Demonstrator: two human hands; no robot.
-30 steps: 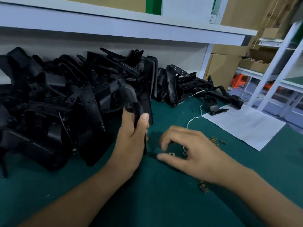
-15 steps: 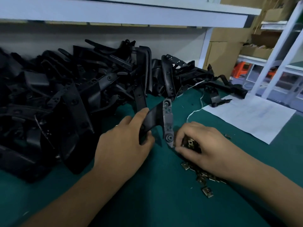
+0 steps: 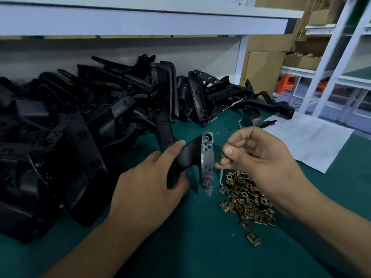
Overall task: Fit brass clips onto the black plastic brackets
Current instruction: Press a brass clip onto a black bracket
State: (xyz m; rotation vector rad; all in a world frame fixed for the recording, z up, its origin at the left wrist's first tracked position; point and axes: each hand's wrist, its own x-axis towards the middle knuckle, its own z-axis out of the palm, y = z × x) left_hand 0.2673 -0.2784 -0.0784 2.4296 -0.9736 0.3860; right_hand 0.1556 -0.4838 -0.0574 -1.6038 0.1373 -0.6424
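My left hand (image 3: 148,185) grips a black plastic bracket (image 3: 200,159) by its curved body, its flat mounting strip with two round holes turned towards me above the green table (image 3: 180,247). Just right of that strip, my right hand (image 3: 259,157) pinches a small brass clip (image 3: 222,155) between thumb and fingers, a short gap from the bracket's edge. Below the right hand a heap of brass clips (image 3: 246,199) lies on the table, with one stray clip (image 3: 253,238) nearer me.
A big pile of black brackets (image 3: 86,125) fills the table's left and back. A white paper sheet (image 3: 313,139) lies at the right, a white string (image 3: 240,121) beside it. A white shelf (image 3: 140,19) overhangs the back; racks and cardboard boxes (image 3: 263,67) stand beyond.
My right hand has lifted off the clip heap with one clip and come up beside the bracket's strip. My left hand has raised and turned the bracket upright.
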